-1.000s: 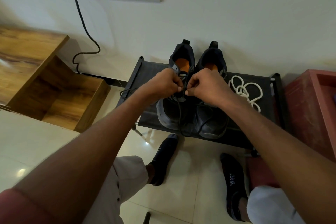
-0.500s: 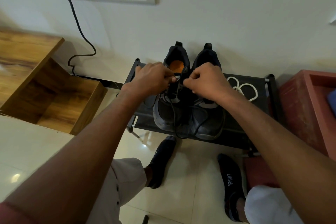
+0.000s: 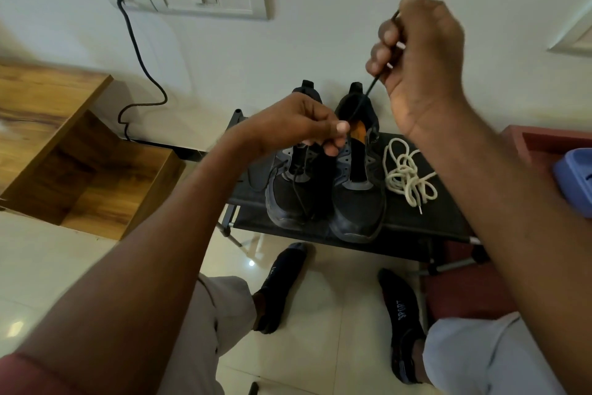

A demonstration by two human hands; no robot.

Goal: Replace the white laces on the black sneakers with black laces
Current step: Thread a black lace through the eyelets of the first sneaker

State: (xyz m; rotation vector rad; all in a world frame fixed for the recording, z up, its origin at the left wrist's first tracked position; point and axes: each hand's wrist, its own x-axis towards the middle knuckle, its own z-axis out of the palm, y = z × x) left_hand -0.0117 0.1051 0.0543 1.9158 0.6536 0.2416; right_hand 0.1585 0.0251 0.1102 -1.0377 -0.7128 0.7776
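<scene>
Item: thin black cord lace, soft and limp; we judge it best held near its stiff tip. Our right hand, raised, pinches it taut; our left hand pinches it above the black mesh sneakers on the dark rack.

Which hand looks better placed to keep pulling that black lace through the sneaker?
Probably the right hand: raised high, it grips the thin black lace taut. The left hand pinches it low at the black sneakers.
</scene>
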